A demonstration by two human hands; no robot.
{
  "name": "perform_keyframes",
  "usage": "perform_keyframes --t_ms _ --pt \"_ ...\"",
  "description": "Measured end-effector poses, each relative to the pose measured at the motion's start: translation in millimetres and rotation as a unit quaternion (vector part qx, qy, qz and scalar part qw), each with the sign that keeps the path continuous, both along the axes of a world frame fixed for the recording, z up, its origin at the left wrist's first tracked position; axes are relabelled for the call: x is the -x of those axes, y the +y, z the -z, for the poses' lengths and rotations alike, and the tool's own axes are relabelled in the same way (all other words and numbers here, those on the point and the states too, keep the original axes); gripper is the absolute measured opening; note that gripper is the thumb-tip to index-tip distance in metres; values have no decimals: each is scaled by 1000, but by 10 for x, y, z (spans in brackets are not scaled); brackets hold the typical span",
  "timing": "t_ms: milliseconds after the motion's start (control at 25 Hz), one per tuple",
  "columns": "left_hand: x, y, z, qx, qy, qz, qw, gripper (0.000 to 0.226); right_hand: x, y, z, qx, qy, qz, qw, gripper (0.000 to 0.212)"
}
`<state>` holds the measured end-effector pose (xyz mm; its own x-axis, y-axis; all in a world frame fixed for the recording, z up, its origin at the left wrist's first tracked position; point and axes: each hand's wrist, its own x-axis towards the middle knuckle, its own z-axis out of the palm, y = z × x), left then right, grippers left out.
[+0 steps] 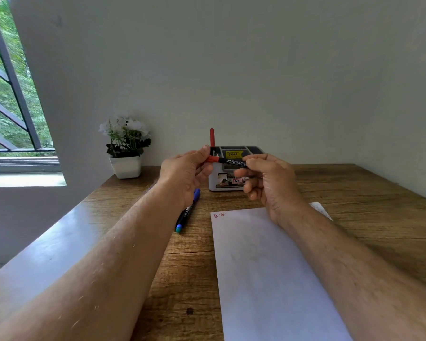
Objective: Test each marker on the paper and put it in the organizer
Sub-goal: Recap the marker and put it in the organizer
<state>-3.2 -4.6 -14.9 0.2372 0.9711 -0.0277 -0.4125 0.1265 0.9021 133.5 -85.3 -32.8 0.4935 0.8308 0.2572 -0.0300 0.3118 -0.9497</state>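
I hold a red-capped black marker (225, 160) level in the air in front of the grey organizer (228, 185). My left hand (185, 173) pinches its red cap end. My right hand (268, 178) grips its black barrel. Another red marker (212, 137) stands upright in the organizer's back left slot. White paper (261, 267) lies on the wooden table (182, 279) below my right arm, with small red scribbles (219, 214) at its top left corner. Two markers, one with a blue cap (196, 195) and one with a teal end (180, 226), lie on the table left of the paper.
A white pot with white flowers (126, 148) stands at the table's back left corner. The wall runs right behind the organizer. A window with a grille (8, 94) is on the left.
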Motion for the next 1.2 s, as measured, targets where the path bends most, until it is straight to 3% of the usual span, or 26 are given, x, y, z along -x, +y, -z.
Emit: perform_keyframes --t_ms 160,520,840,960,1200 --pt "-8 -30 44 -14 21 -3 1000 29 19 24 34 12 -18 33 999 10" --pt "-136 -92 71 -23 -12 -20 999 26 -46 40 88 2 59 28 998 15" --pt "-143 -70 82 -5 -36 -41 999 29 1 23 51 -35 77 -41 996 6" --pt "-134 -37 76 15 -38 -59 997 29 32 12 36 -33 100 -73 992 33" --pt "-63 47 32 42 -45 -93 994 26 19 0 11 -30 151 -24 988 26"
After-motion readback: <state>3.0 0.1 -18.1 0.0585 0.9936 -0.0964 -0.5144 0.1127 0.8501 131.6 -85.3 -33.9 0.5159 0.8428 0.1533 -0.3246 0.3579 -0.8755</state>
